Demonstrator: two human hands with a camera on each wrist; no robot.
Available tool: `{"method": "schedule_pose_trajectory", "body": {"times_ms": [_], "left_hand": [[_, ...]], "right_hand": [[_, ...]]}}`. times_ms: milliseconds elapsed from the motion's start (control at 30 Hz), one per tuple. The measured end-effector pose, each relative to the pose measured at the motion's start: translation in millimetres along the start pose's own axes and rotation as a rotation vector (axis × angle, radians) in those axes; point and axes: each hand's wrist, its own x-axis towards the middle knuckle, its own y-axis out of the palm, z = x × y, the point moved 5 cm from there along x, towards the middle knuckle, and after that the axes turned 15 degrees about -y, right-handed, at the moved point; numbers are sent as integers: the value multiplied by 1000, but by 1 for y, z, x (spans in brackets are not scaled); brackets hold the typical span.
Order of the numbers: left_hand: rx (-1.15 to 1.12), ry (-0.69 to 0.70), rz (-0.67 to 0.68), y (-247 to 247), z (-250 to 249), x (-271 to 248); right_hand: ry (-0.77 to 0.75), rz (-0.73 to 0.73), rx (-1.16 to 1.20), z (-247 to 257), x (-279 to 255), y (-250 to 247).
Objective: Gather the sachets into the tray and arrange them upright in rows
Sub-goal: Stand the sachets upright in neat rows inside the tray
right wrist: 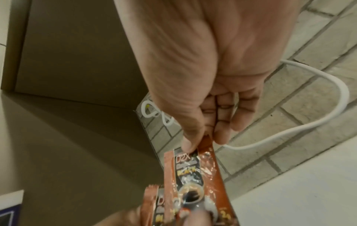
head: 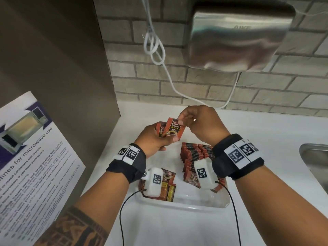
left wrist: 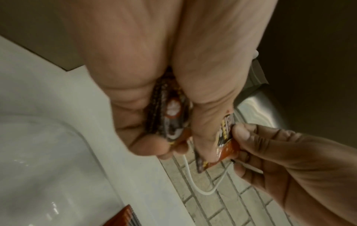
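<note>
The white table (head: 177, 228) carried a clear tray (head: 195, 204), and above its far edge both hands worked in the air. In the tray, a row of upright sachets (head: 195, 153) stood at the right, while loose sachets (head: 168, 185) lay flat at the left. The left hand (head: 152, 141) was curled round a small stack of sachets (head: 160, 129), and the right hand (head: 200, 121) pinched the top corner of a single sachet (head: 174, 129), held against that stack; whether it was being added or drawn off could not be told. The likely fault from here was a slip: the foil looked glossy, and a loosened grasp on the stack could scatter sachets onto the table or topple the standing row. The single sachet read "D2X", "BLACK" and "Coffee". A poster (head: 35, 157) at the left read "microwave use". A steel hand dryer (head: 236, 34) hung on the brick wall.
</note>
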Motion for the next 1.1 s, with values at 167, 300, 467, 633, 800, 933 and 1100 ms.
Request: {"method": "schedule_pose_trajectory", "body": {"times_ms": [167, 300, 467, 633, 800, 933, 1100], "left_hand": [[57, -334, -58, -12, 34, 10], [285, -511, 74, 5, 46, 12], [502, -572, 140, 29, 50, 18], [647, -628, 180, 39, 51, 30], [720, -655, 189, 40, 51, 38], [730, -654, 191, 41, 50, 40], [734, -642, 191, 40, 51, 46]], "right_hand": [[56, 83, -154, -26, 5, 18], [192, 186, -228, -50, 9, 44], [293, 311, -296, -63, 11, 73], [351, 415, -405, -72, 11, 93], [409, 430, -428, -81, 12, 101], [431, 450, -418, -87, 14, 102], [401, 464, -337, -92, 13, 104]]}}
